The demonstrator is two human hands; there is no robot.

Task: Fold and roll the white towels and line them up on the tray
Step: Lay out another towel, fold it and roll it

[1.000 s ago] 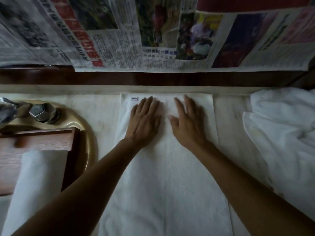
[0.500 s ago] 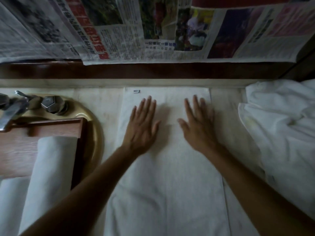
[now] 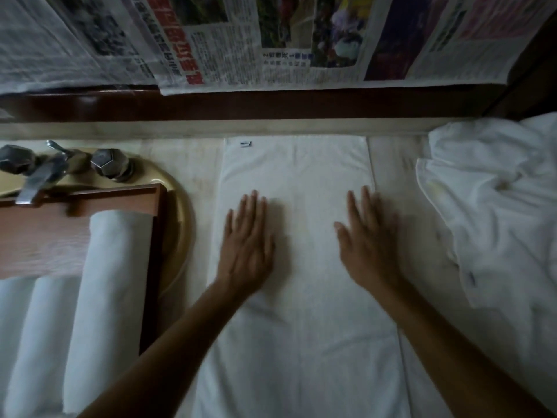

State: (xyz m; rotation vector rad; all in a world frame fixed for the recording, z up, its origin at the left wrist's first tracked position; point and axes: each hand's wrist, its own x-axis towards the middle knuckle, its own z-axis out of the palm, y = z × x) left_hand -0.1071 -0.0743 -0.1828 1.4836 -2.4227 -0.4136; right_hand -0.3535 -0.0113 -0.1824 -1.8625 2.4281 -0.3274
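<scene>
At the far left a wooden tray (image 3: 45, 236) sits over a gold-coloured basin (image 3: 182, 233), just below a metal faucet (image 3: 39, 176) with two faceted knobs. Three rolled white towels (image 3: 111, 297) lie side by side on the tray, touching one another, their long axes pointing away from the person. The rightmost roll lies against the tray's right rim.

To the right of the basin, a folded towel (image 3: 301, 342) lies flat on the pale tabletop (image 3: 187, 158) as a long strip. Its far edge is near the back ledge, and a small dark tag (image 3: 245, 143) marks its far-left corner. The left hand (image 3: 247, 245) rests palm down on the strip's left half, fingers straight, released and close together. The right hand (image 3: 367, 245) lies flat on the right half, near the strip's right edge, with fingers likewise straight and grasping nothing. It is slightly blurred.

Farther right, a crumpled pile of white towels (image 3: 497, 221) is heaped on the tabletop, apart from the strip. Newspaper sheets (image 3: 301, 40) hang along the top.
</scene>
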